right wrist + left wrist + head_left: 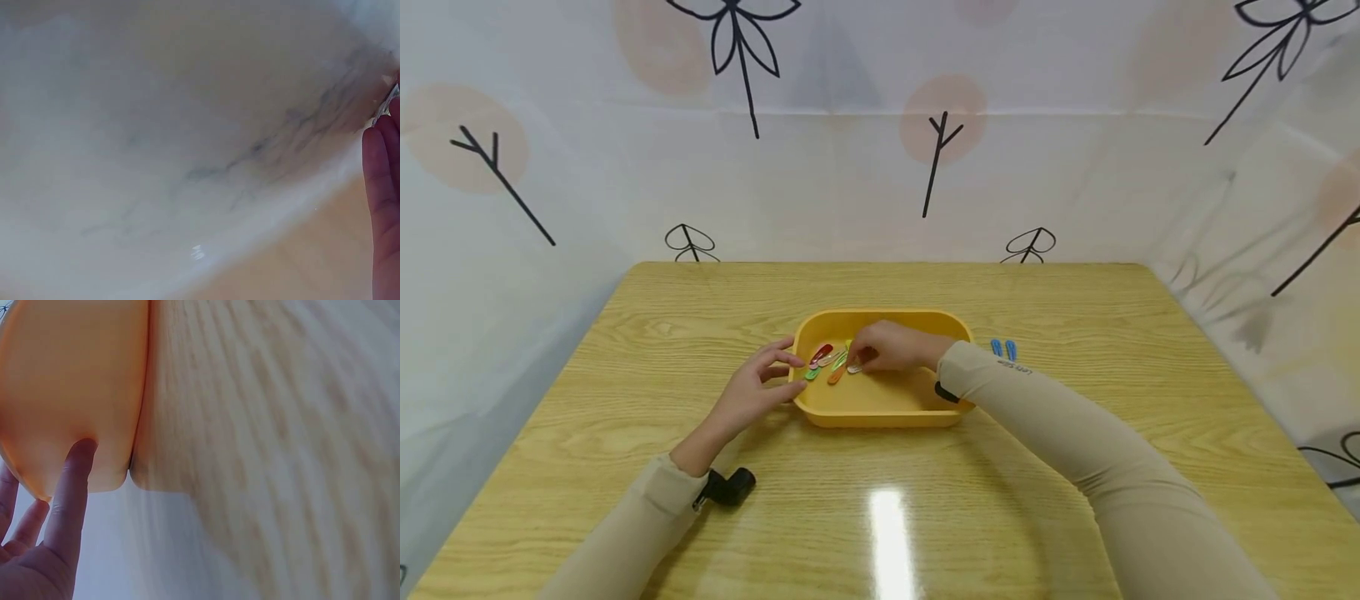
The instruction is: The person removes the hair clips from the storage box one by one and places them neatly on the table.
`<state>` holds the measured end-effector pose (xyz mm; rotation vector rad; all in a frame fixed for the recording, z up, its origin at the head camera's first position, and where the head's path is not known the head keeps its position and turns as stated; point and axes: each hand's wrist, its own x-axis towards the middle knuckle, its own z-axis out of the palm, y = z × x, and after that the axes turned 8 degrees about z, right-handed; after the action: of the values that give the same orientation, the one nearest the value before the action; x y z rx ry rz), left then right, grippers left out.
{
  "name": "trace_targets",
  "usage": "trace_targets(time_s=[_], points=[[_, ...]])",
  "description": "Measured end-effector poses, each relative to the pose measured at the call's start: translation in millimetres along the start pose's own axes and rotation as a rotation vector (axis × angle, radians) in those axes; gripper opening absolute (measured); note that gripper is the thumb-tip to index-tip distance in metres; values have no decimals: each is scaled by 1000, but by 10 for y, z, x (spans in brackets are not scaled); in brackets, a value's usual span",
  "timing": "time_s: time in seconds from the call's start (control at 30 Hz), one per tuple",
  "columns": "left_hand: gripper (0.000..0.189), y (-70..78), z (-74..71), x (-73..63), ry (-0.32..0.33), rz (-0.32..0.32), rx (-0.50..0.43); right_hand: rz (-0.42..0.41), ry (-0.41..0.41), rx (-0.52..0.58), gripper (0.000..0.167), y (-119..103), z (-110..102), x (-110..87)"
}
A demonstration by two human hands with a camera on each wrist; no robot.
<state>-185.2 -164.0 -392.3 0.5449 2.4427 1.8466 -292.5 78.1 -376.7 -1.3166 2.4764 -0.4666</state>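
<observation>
A yellow tray (880,419) stands on the table with several colored snap hair clips inside, among them a red one (822,353) and an orange one (836,377). My right hand (891,346) reaches down into the tray, its fingertips pinching a whitish hair clip (853,368) beside the others. In the right wrist view the right fingers (382,169) show only at the edge, with a shiny sliver by their tips. With fingers spread, my left hand (756,383) rests against the tray's left end. The left wrist view shows one straight finger (72,487) touching the outer wall.
Two blue hair clips (1003,349) lie on the wooden table (700,333) just right of the tray, close to the right sleeve (1060,417). A patterned cloth (850,192) hangs behind the table. A black wrist camera (730,487) sits on the left wrist.
</observation>
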Motion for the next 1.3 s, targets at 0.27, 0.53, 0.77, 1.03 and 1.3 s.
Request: trace_targets(time_s=[0.27, 0.53, 0.77, 1.03, 1.3], points=[[32, 1, 1, -1, 0, 4, 3, -30, -5, -47, 17, -43, -15, -2], [33, -4, 0, 3, 2, -4, 19, -78, 5, -59, 29, 6, 6, 15], [34, 12, 8, 5, 2, -10, 15, -60, 10, -32, 32, 4, -15, 2], [33, 4, 15, 3, 1, -6, 10, -38, 20, 14, 31, -22, -89, -70], [32, -16, 15, 5, 6, -10, 29, -26, 85, 59, 33, -107, -229, -189]])
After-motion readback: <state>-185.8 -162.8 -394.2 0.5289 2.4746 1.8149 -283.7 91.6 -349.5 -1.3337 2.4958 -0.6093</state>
